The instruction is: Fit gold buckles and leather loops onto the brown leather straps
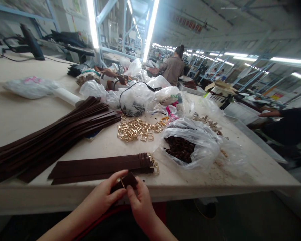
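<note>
Both my hands meet at the table's front edge around a dark brown leather strap [130, 180] with a gold buckle [122, 182] on it. My left hand [112, 189] pinches the strap between thumb and fingers beside the buckle. My right hand [140, 200] grips the strap's other side, its thumb near the buckle. Just beyond lie brown belts [100, 168], side by side, with gold buckles [154, 164] at their right ends. A pile of loose gold buckles [135, 129] is farther back. An opened plastic bag [203, 144] holds small dark brown loops [179, 149].
A thick stack of brown leather straps [60, 134] covers the table's left side. Crumpled plastic bags [140, 97] and a white roll [68, 97] lie behind. A person [174, 67] stands in the background; another person's dark sleeve [288, 125] is at right.
</note>
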The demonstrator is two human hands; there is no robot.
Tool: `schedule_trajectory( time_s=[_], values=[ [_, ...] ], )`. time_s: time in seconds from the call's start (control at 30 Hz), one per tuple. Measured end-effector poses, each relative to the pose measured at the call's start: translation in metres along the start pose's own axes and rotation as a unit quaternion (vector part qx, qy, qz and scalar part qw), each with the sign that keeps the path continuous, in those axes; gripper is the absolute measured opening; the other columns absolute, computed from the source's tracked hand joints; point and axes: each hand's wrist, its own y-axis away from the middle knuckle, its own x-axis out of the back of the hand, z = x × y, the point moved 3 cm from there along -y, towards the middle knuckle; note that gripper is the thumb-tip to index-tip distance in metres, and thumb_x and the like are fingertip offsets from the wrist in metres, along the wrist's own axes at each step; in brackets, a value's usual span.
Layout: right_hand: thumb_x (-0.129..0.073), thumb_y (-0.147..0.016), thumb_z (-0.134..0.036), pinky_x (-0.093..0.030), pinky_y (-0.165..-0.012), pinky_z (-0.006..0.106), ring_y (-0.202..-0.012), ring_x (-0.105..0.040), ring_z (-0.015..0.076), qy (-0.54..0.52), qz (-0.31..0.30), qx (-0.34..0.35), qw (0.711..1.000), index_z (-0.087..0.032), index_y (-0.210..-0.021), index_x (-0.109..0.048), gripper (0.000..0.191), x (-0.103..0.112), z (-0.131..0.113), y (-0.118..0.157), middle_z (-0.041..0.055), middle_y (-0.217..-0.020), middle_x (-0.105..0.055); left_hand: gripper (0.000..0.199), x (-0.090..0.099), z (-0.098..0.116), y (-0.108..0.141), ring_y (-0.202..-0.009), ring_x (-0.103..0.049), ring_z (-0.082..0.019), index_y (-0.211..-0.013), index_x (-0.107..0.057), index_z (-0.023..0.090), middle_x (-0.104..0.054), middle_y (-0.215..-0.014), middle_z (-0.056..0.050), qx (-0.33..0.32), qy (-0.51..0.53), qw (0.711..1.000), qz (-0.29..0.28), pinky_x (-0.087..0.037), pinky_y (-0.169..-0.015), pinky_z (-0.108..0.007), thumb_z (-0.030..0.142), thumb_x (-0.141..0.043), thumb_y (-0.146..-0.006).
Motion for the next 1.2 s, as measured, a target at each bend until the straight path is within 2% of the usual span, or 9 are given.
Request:
schedule_trajectory(
  time_s=[0.1,0.17,0.3,0.47,0.7,0.8,0.93,1.07,1.2],
  values=[
    [-0.043,-0.085,-0.029,-0.043,-0.069,0.026,-0.078,-0.057,0.0158,0.100,-0.062,0.053,0.992,-0.019,-0.093,-0.059,0.020,0.034,-0.004,-0.017,0.0034,-0.084,-0.062,0.039,0.002,0.001,0.000,-0.062,-0.050,-0.014,-0.097,-0.052,0.018,-0.058,-0.072,0.002,0.019,0.017,0.999,-0.038,-0.038,-0.056,-0.022,0.049,-0.051,-0.074],
    [-0.041,-0.086,-0.031,-0.043,-0.072,0.025,-0.080,-0.057,0.0158,0.213,0.027,0.043,0.976,-0.017,-0.094,-0.058,0.023,0.081,0.003,-0.038,0.0046,-0.085,-0.062,0.038,0.006,0.000,0.000,-0.060,-0.049,-0.013,-0.093,-0.052,0.018,-0.056,-0.069,0.003,0.032,0.011,0.999,-0.023,-0.037,-0.054,-0.021,0.052,-0.049,-0.075],
    [-0.040,-0.086,-0.024,-0.042,-0.076,0.027,-0.090,-0.057,0.0181,0.518,0.167,-0.039,0.838,-0.013,-0.103,-0.055,0.026,0.176,0.032,-0.087,0.0113,-0.099,-0.058,0.034,0.004,0.004,0.003,-0.061,-0.049,-0.013,-0.088,-0.052,0.018,-0.054,-0.067,0.003,0.021,0.008,1.000,-0.019,-0.038,-0.057,-0.021,0.049,-0.051,-0.075],
    [-0.050,-0.076,-0.015,-0.039,-0.063,0.031,-0.074,-0.059,0.0235,0.578,0.170,-0.072,0.795,-0.011,-0.079,-0.062,0.013,0.213,0.059,-0.118,0.0154,-0.085,-0.059,0.034,-0.007,0.008,0.010,-0.047,-0.042,-0.009,-0.088,-0.049,0.018,-0.049,-0.061,0.005,0.050,0.050,0.996,-0.062,-0.033,-0.045,-0.019,0.049,-0.049,-0.076],
    [-0.044,-0.081,-0.020,-0.038,-0.065,0.028,-0.073,-0.058,0.0194,0.564,0.169,-0.039,0.807,-0.013,-0.092,-0.057,0.018,0.198,0.043,-0.109,0.0100,-0.083,-0.063,0.035,-0.001,0.011,0.014,-0.047,-0.045,-0.009,-0.089,-0.051,0.017,-0.052,-0.063,0.005,0.045,0.044,0.997,-0.053,-0.035,-0.046,-0.019,0.049,-0.051,-0.076],
    [-0.045,-0.082,-0.028,-0.041,-0.068,0.028,-0.072,-0.057,0.0174,0.444,0.133,0.010,0.886,-0.016,-0.096,-0.056,0.022,0.159,0.027,-0.093,0.0072,-0.083,-0.063,0.030,-0.001,0.022,0.013,-0.056,-0.050,-0.010,-0.089,-0.054,0.017,-0.057,-0.068,0.003,0.023,0.030,0.999,-0.032,-0.038,-0.053,-0.019,0.045,-0.052,-0.077],
    [-0.056,-0.075,-0.041,-0.043,-0.060,0.027,-0.064,-0.055,0.0143,0.045,0.016,-0.043,0.998,-0.017,-0.097,-0.057,0.032,0.079,0.012,-0.065,0.0037,-0.077,-0.062,0.028,0.003,0.032,0.012,-0.057,-0.051,-0.011,-0.092,-0.054,0.017,-0.057,-0.067,0.003,-0.005,0.020,1.000,0.006,-0.038,-0.053,-0.019,0.042,-0.052,-0.077],
    [-0.066,-0.067,-0.044,-0.043,-0.058,0.024,-0.055,-0.052,0.0100,-0.193,-0.043,-0.180,0.963,-0.017,-0.077,-0.057,0.030,0.027,0.007,-0.042,-0.0031,-0.059,-0.056,0.028,0.015,0.028,0.013,-0.050,-0.049,-0.009,-0.094,-0.054,0.018,-0.053,-0.061,0.005,-0.003,-0.008,0.997,0.081,-0.036,-0.047,-0.019,0.040,-0.050,-0.079],
    [-0.069,-0.063,-0.045,-0.046,-0.063,0.026,-0.060,-0.055,0.0104,-0.248,-0.027,-0.210,0.945,-0.017,-0.082,-0.060,0.035,0.021,0.005,-0.036,-0.0012,-0.069,-0.060,0.027,0.016,0.022,0.016,-0.050,-0.049,-0.009,-0.094,-0.055,0.018,-0.053,-0.061,0.004,0.000,-0.011,0.995,0.095,-0.036,-0.046,-0.018,0.040,-0.050,-0.079]
  ],
)
